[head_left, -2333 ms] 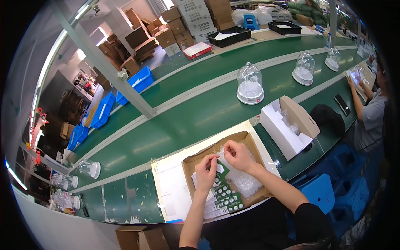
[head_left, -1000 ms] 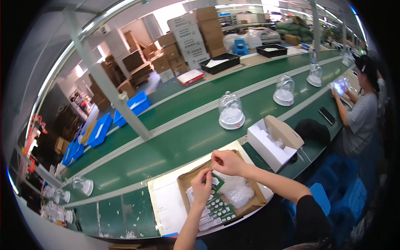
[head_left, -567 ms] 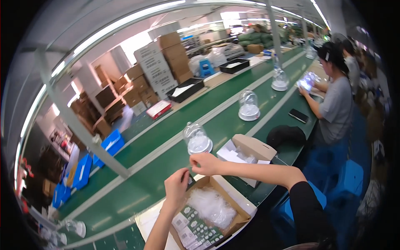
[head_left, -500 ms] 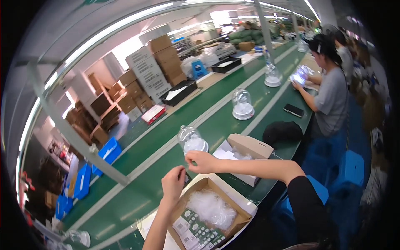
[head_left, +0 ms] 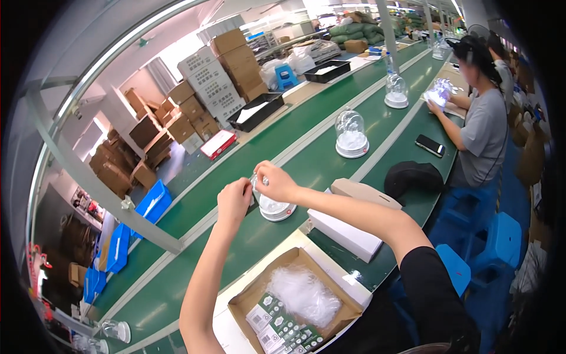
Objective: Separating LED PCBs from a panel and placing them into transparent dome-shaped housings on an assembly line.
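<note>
A clear dome on a round white base point(head_left: 277, 211) stands on the green conveyor belt in front of me. At its top left, my left hand point(head_left: 233, 200) is closed, its fingertips pinched together. My right hand point(head_left: 275, 182) is also closed, bent at the wrist, and hides part of the dome's top. The two hands are close together. Whatever is between their fingers is too small to make out. Nearer to me lies an open cardboard box point(head_left: 240, 307) holding a bundle of clear plastic film point(head_left: 303, 295) and several green-and-white printed cards point(head_left: 277, 327).
More domes point(head_left: 352, 138) stand farther along the belt. To the right are a white carton point(head_left: 348, 227), a black cap point(head_left: 413, 178) and a phone point(head_left: 430, 146). A co-worker point(head_left: 480, 118) sits beyond, holding a lit object. Blue bins point(head_left: 154, 203) line the far left.
Both hands have moved up and away from me, from above the cardboard box to the dome's top. The view has shifted a little. The co-worker still holds the lit object.
</note>
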`<action>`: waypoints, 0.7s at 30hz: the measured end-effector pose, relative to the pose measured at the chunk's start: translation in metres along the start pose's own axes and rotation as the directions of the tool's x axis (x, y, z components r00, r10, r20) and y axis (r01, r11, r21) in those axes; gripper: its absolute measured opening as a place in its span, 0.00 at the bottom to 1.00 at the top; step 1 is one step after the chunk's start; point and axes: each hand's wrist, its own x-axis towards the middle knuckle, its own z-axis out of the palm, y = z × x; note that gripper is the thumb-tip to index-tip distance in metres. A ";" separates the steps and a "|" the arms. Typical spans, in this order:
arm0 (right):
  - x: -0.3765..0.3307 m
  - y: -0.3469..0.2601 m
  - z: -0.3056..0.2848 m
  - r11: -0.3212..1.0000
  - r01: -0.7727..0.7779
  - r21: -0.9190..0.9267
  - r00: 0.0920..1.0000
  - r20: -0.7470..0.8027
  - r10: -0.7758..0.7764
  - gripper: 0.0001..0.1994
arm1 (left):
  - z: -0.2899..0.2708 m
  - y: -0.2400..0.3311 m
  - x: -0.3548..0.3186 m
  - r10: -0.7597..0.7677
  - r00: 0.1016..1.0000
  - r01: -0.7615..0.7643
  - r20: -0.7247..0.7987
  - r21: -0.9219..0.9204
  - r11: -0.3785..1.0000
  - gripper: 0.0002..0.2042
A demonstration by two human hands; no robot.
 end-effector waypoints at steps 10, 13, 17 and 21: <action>0.015 0.034 0.015 0.997 -0.068 -0.033 0.997 -0.035 0.066 0.09 | 0.025 -0.021 0.027 -0.105 0.994 0.107 0.036 -0.052 0.993 0.06; 0.016 0.046 0.022 0.994 -0.109 -0.027 0.994 -0.026 0.108 0.10 | 0.035 -0.030 0.029 -0.101 0.995 0.102 0.010 -0.062 0.993 0.06; 0.019 0.061 0.034 0.995 -0.094 -0.013 0.994 -0.059 0.093 0.09 | 0.045 -0.038 0.032 -0.139 0.990 0.138 0.025 0.044 0.989 0.06; 0.026 0.070 0.037 0.987 -0.160 -0.003 0.987 -0.009 0.160 0.10 | 0.054 -0.046 0.032 -0.138 0.990 0.139 -0.016 0.012 0.990 0.06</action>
